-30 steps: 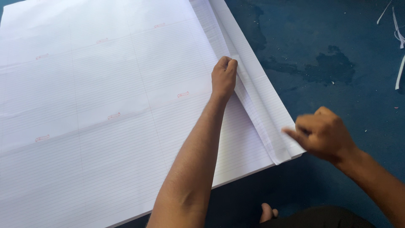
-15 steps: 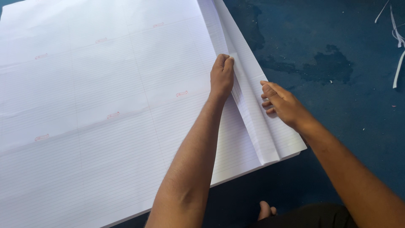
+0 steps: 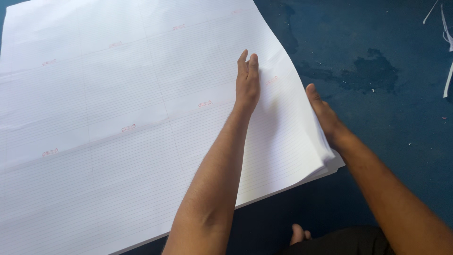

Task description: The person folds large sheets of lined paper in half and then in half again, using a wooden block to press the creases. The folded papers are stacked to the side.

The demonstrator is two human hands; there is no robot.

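Our left hand point(image 3: 247, 82) lies flat and open on top of a large stack of paper point(image 3: 141, 118), fingers held straight and close together, pointing away from us, with the palm pressing down near the stack's right side. Our right hand point(image 3: 323, 113) is also open, fingers extended; it rests edge-on against the right edge of the stack, and its fingertips seem to slip under the top sheets there, though we cannot tell how far they reach. The paper is white, printed with fine ruled lines and small red marks spaced at intervals, and faint creases divide it into rectangles. It fills most of the view, stretching from the upper left down to the lower middle, and its right edge near our right hand shows many sheets fanned slightly apart. The stack lies on a dark blue floor point(image 3: 387, 141), which carries a darker stain point(image 3: 373, 71) well beyond our right hand. A few thin white paper strips point(image 3: 446, 38) lie at the far upper right. Toes point(image 3: 299, 233) peek out below the stack's near edge, between our forearms.
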